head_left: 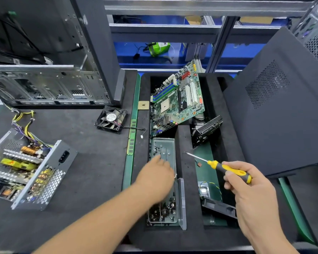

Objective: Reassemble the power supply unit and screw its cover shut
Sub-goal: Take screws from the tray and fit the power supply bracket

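The power supply unit [26,171] lies open at the left on the black mat, its circuit board, coils and yellow and purple wires exposed. No cover is on it. My left hand [157,177] reaches over the clear plastic screw box [165,147], fingers down among the screws; the hand is blurred and its fingertips are hidden. My right hand [246,186] grips a yellow and black screwdriver [228,169], whose tip points up-left over the foam tray.
A black fan [111,119] lies beyond the power supply. The foam tray [184,140] holds a motherboard [178,99], a graphics card [206,131] and other parts. An open computer case [44,83] stands at the back left, and a dark side panel [279,107] leans at the right.
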